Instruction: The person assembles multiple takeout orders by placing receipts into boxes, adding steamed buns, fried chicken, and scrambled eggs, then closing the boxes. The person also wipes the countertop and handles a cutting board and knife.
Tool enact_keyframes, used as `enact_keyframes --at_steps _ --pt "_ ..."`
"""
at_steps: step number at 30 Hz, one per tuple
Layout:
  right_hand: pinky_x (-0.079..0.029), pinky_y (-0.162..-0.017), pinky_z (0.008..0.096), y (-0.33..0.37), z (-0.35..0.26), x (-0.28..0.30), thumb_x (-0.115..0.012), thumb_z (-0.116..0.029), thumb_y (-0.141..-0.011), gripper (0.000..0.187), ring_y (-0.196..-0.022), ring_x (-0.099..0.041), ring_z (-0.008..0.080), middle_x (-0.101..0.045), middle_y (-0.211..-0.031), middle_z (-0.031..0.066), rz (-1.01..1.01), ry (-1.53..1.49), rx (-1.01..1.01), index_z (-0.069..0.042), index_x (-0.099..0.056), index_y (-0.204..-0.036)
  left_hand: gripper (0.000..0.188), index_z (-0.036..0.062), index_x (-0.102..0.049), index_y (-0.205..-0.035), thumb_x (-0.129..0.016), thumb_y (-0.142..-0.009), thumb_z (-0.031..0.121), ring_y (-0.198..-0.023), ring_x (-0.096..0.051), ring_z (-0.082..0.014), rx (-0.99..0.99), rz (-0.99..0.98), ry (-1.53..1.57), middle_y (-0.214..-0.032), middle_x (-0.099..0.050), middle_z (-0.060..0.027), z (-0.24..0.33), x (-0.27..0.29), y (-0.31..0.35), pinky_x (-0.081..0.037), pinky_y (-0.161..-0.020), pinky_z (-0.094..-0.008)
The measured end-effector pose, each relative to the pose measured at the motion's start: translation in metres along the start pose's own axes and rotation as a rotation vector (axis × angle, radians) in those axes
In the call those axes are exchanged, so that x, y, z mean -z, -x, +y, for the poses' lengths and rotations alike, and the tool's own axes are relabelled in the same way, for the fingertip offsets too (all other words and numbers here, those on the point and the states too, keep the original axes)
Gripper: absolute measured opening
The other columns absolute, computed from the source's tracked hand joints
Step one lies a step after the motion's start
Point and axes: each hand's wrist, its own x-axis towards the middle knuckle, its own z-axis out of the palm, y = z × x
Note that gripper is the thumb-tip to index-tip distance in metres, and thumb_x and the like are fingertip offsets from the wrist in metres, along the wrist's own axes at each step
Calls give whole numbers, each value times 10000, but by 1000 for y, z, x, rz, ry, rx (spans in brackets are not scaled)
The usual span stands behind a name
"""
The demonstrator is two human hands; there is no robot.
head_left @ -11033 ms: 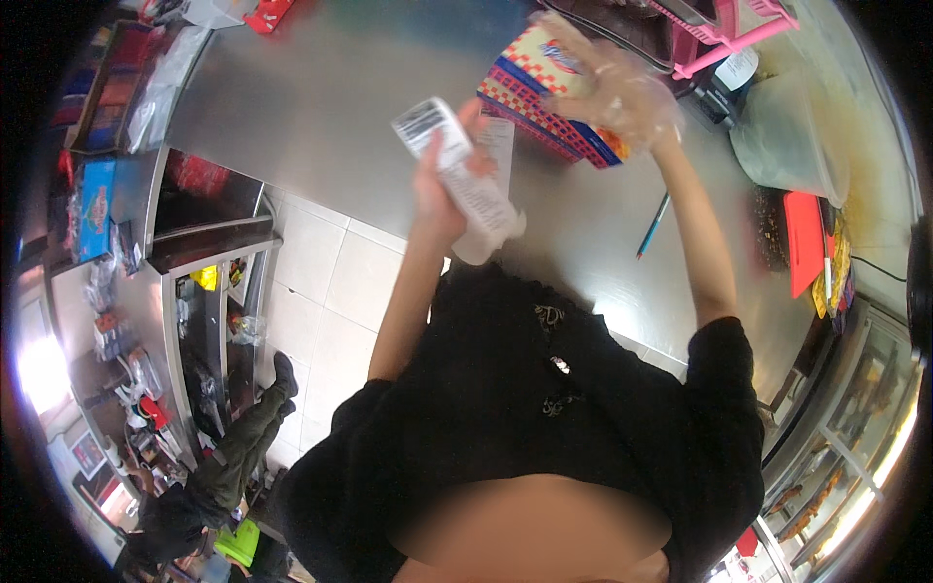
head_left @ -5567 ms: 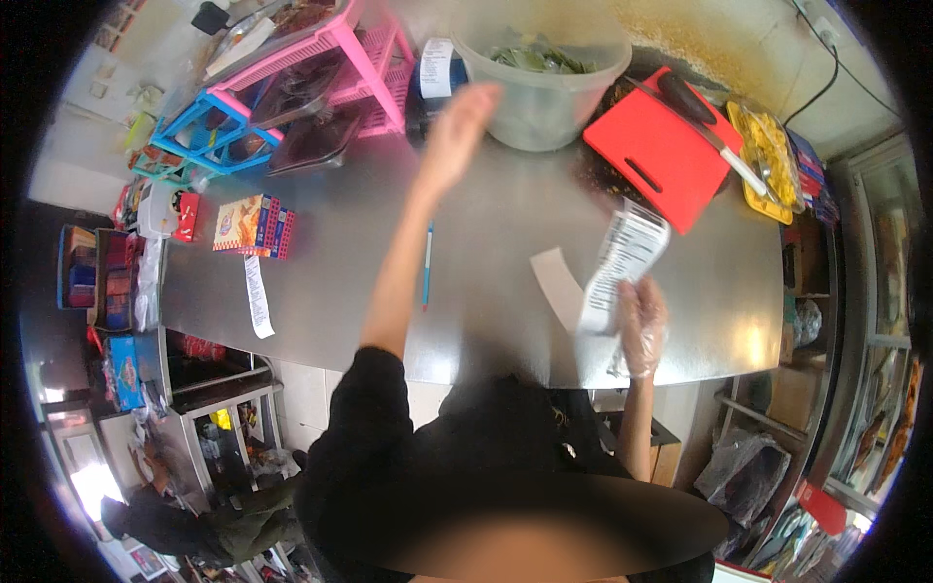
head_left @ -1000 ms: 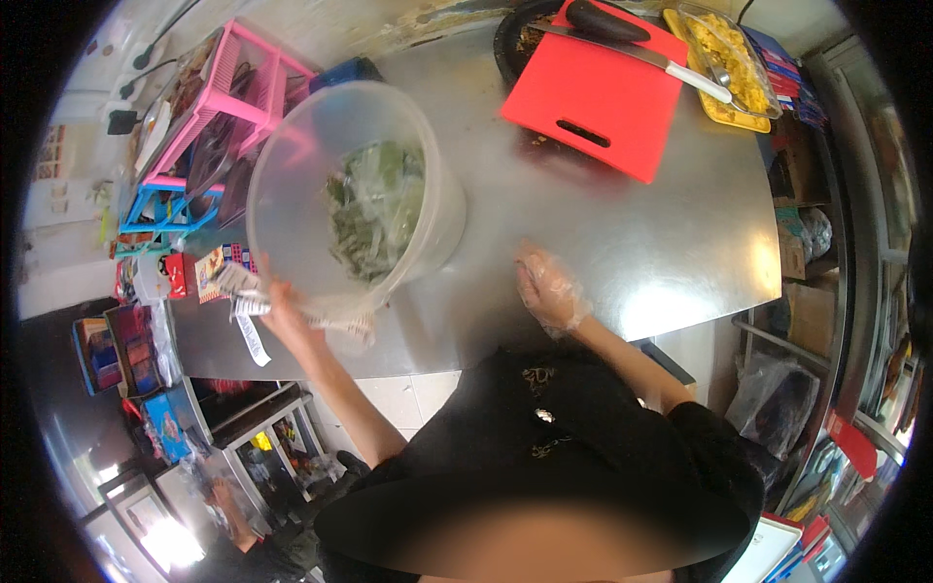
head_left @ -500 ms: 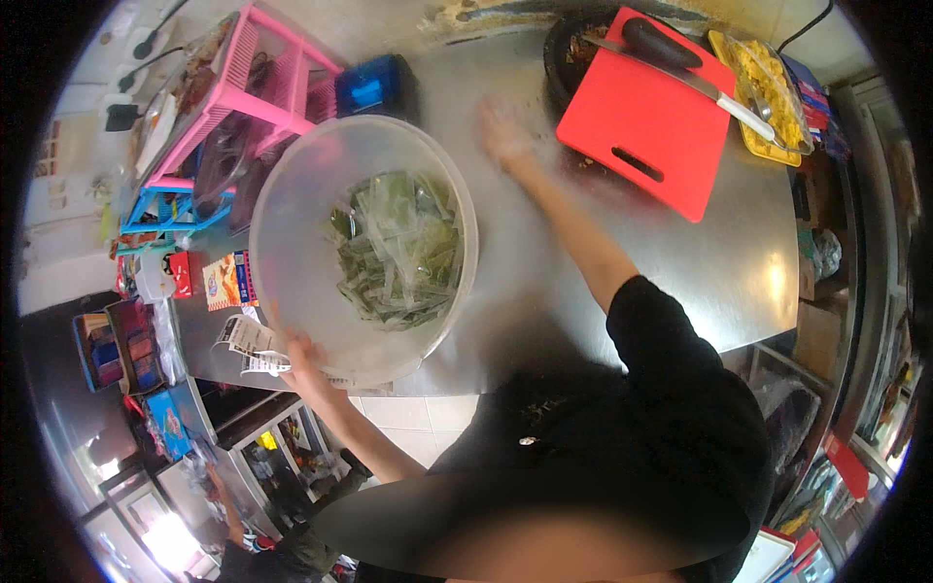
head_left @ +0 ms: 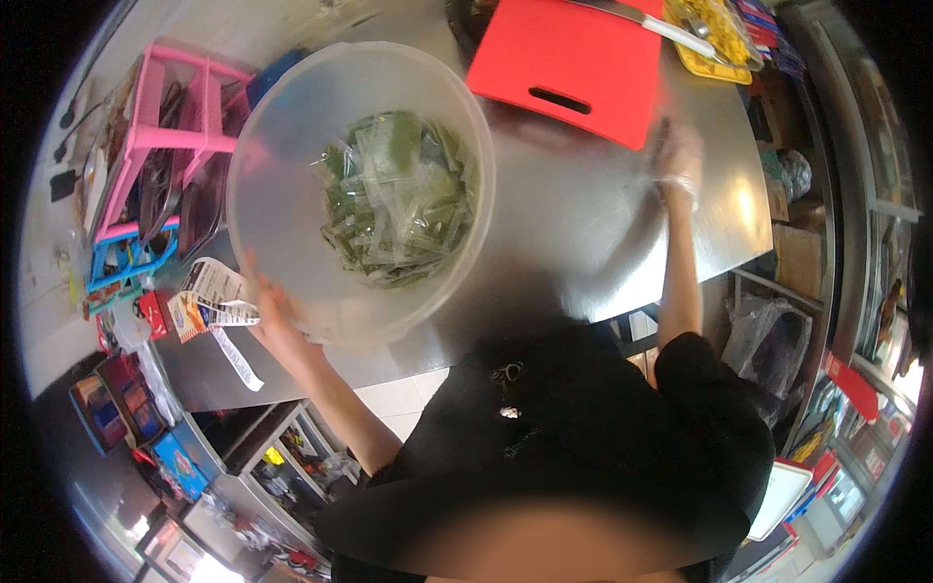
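Note:
A large translucent plastic tub (head_left: pixel 292 126) is at the left of the metal table. Inside lie many flat green pieces (head_left: pixel 389 209) that look wrapped in clear plastic. My left hand (head_left: pixel 279 319) is closed at the tub's near left rim. Printed paper slips (head_left: pixel 219 290) stick out from that hand, one long strip hanging down. My right hand (head_left: pixel 680 157) is over the table's right part, near the red cutting board (head_left: pixel 573 68), with what looks like a clear plastic glove on it. Motion smears its fingers, so what it holds, if anything, cannot be made out.
A white-handled knife (head_left: pixel 675 34) lies across the board. A yellow tray (head_left: pixel 714 63) with yellow food stands at the far right. Pink plastic racks (head_left: pixel 146 136) and a blue rack (head_left: pixel 97 262) line the left side. Shelves (head_left: pixel 802 262) stand beyond the table's right edge.
My right hand has swung from the table's far middle to its right side. My left hand, the slips and the tub have shifted somewhat, while the whole view has also moved.

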Motion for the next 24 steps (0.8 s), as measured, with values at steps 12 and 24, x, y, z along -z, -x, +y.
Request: enact_keyframes --at_steps 12,24 --pt "-285 -1056 427 70 -91 -80 -468 -181 -865 390 -1240 -401 311 -480 -1302 137 -12 -285 770 -60 -491 -1235 387 3 -567 -1111 -520 -738 91 -711 -524 -154 40 -67 39 -866 -533 -39 -7 -51 -108 -460 -640 -298" --pt "-459 -814 469 -81 30 -15 -474 -159 -863 281 -977 -552 381 -565 -1033 232 64 -327 242 -32 -528 -1108 290 -97 -528 -925 -530 -757 140 -859 -568 -287 -5 163 72 -962 -535 -180 1 -135 -118 -504 -737 -442"
